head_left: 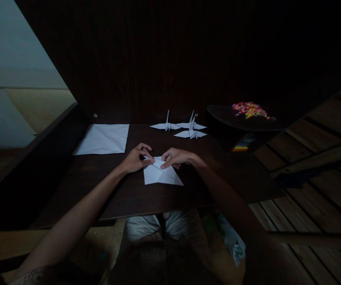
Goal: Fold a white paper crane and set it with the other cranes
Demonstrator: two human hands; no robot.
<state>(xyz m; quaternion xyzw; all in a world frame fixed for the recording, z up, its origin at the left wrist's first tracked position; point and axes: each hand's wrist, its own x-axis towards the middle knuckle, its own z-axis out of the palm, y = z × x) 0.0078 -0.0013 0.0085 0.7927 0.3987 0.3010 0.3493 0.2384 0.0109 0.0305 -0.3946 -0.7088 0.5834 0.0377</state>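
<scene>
A partly folded sheet of white paper point(162, 176) with crease lines lies near the middle of the dark desk. My left hand point(138, 158) pinches its upper left edge between thumb and fingers. On the upper right edge, my right hand point(176, 157) grips the same paper, thumb on top and fingers curled beneath. Beyond the hands stand several white paper cranes, one crane point(166, 126) on the left and another crane point(191, 133) nearer on the right. To the left rests a flat stack or sheet of white paper point(105, 139) with diagonal creases.
A raised corner shelf point(226, 116) at the right carries a heap of small colourful pieces point(250, 109). Under it is a small item with a yellow-orange edge point(240, 148). A dark side panel point(36, 166) bounds the desk point(122, 198) at left. Wooden slats point(330, 190) show at right.
</scene>
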